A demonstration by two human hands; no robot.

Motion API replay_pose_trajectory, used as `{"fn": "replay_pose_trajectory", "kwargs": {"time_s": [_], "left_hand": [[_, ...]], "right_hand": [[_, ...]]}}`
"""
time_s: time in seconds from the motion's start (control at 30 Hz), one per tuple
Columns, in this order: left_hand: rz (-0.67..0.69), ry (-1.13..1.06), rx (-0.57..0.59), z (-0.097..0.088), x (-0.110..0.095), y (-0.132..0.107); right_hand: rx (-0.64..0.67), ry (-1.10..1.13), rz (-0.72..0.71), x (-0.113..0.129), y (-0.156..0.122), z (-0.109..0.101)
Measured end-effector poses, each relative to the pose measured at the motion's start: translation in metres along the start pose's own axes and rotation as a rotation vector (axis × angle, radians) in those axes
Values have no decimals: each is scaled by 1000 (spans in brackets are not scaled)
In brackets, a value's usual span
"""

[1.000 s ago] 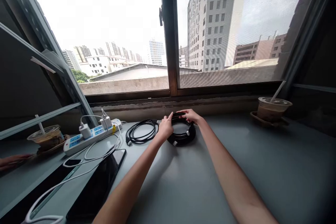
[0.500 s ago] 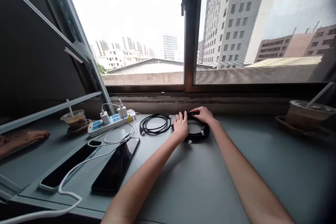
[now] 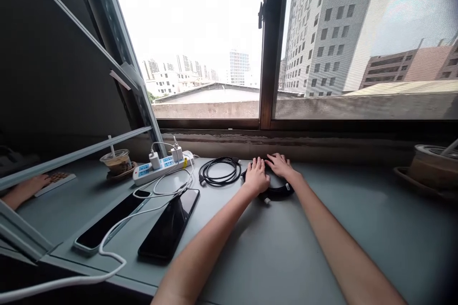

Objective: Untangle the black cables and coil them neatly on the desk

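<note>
Below the window (image 3: pixel 270 57), left hand (image 3: pixel 257 177) and right hand (image 3: pixel 281 167), fingers outstretched, seemed to settle the black coil (image 3: pixel 279 192) at its nine and one o'clock; release would want evenness.

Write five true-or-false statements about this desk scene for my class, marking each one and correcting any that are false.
1. The left hand and right hand are both at one black cable coil. True.
2. The power strip has nothing plugged into it. False: two white chargers are plugged in.
3. Two dark-screened devices lie on the desk. True.
4. The other coil lies right of both hands. False: it lies to their left.
5. The drink cup at far right has a straw. True.
</note>
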State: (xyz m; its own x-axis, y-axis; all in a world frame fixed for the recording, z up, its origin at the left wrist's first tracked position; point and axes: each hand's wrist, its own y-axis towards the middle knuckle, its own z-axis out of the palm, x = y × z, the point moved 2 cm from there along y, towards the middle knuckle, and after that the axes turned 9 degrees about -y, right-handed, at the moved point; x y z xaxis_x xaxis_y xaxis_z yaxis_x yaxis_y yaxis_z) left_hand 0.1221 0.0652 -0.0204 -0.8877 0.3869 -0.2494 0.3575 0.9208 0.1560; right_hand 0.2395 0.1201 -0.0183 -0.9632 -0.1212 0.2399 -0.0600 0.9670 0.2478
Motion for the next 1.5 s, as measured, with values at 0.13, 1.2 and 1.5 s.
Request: {"fn": "replay_pose_trajectory", "kwargs": {"time_s": [0.13,1.2,1.5], "left_hand": [[3,1,9,2,0,1],[-60,-134,-441,-31,17,-24],[-355,-122,-492,-36,63,-46]], "right_hand": [[59,-4,56,-6,1,17],[-70,-68,259,-65,-64,-13],[6,-191,259,-60,-78,-18]]}}
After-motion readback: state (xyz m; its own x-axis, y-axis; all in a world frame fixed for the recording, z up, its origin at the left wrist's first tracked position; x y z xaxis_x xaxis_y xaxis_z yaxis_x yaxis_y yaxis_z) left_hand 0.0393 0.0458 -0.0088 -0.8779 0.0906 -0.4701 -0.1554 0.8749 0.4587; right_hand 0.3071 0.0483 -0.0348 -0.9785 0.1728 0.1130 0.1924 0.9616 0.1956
